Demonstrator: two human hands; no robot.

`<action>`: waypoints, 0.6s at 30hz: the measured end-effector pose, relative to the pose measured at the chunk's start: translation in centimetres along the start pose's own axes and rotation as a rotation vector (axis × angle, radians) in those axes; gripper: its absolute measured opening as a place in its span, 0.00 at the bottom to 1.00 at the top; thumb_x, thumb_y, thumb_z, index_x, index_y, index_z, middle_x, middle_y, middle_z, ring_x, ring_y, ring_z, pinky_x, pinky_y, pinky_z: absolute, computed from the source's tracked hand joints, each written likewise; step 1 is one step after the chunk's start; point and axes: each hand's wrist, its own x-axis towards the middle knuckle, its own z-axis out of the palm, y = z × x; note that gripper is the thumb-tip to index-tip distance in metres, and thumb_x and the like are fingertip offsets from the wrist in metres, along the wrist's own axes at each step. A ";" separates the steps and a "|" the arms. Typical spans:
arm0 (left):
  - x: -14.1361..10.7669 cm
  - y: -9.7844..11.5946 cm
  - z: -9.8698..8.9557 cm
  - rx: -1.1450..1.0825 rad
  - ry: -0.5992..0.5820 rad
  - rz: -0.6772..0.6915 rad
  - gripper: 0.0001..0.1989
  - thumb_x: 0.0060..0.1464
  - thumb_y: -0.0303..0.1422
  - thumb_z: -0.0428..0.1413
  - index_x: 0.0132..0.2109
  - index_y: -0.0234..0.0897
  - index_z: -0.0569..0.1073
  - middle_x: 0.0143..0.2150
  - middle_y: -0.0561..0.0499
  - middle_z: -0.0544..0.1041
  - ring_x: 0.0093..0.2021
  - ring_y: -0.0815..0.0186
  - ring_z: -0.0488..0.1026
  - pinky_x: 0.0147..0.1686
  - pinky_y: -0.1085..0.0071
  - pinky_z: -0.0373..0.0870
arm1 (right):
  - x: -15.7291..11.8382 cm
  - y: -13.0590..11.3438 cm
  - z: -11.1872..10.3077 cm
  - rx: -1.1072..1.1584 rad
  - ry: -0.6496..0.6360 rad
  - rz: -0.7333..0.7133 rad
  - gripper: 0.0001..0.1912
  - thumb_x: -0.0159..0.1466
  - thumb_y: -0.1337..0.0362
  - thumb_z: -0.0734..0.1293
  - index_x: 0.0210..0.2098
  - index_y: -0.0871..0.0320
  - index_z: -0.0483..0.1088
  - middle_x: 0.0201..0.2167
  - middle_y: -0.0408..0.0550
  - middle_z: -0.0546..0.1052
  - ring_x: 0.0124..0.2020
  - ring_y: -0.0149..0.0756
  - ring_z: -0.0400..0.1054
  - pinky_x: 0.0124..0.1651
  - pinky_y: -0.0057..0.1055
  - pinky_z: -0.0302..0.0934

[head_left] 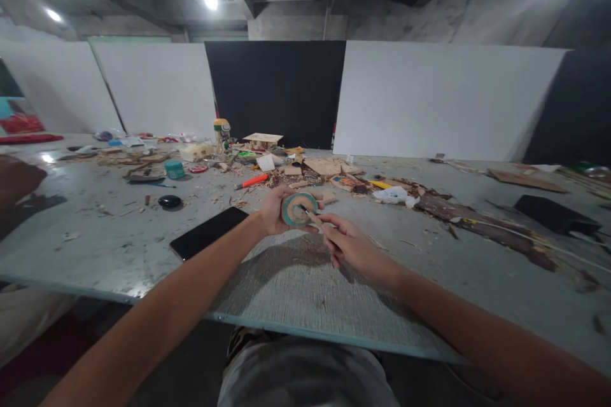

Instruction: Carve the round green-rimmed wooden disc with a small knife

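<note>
A round disc [299,209] with a green-blue rim and a tan, wood-coloured centre is held up above the table by my left hand [275,210], whose fingers wrap round its left and back edge. My right hand [347,241] grips a thin tool [313,217] with a light wooden handle. The tool's dark tip rests at the disc's centre; whether it touches the surface cannot be made out. Fine shavings lie on the table below both hands.
A black tablet [207,233] lies left of my hands, with a black mouse-like object [170,202] and a teal jar [174,170] beyond. Behind are an orange knife [252,180] and wood scraps. Bark [482,229] and a black box [556,214] lie right. Another person's hand [19,181] is far left.
</note>
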 end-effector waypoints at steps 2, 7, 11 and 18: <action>-0.1 0.1 -0.3 -0.040 -0.069 -0.032 0.24 0.52 0.38 0.46 0.49 0.25 0.73 0.46 0.33 0.78 0.43 0.50 0.77 0.42 0.48 0.72 | 0.0 0.0 0.0 0.029 0.003 -0.002 0.13 0.70 0.59 0.55 0.48 0.56 0.64 0.21 0.36 0.59 0.17 0.27 0.55 0.21 0.26 0.58; -0.1 0.3 -0.2 -0.058 -0.105 -0.054 0.21 0.57 0.36 0.45 0.50 0.26 0.73 0.49 0.33 0.77 0.48 0.50 0.75 0.47 0.46 0.70 | 0.1 0.2 -0.1 0.049 0.001 -0.014 0.13 0.70 0.57 0.54 0.46 0.55 0.65 0.22 0.37 0.59 0.17 0.27 0.54 0.21 0.26 0.59; -0.1 0.3 0.1 -0.009 -0.022 -0.052 0.19 0.58 0.35 0.45 0.49 0.27 0.73 0.47 0.34 0.78 0.44 0.51 0.77 0.41 0.49 0.74 | 0.1 0.5 -0.5 -0.019 0.024 -0.043 0.15 0.69 0.57 0.55 0.50 0.55 0.64 0.22 0.37 0.61 0.17 0.27 0.57 0.21 0.26 0.58; -0.2 0.4 0.4 0.073 0.106 -0.035 0.19 0.55 0.37 0.48 0.47 0.29 0.74 0.42 0.40 0.79 0.33 0.57 0.76 0.25 0.63 0.75 | 0.1 0.2 -1.1 -0.295 0.080 -0.161 0.22 0.67 0.60 0.59 0.60 0.56 0.65 0.19 0.38 0.65 0.16 0.27 0.56 0.20 0.26 0.52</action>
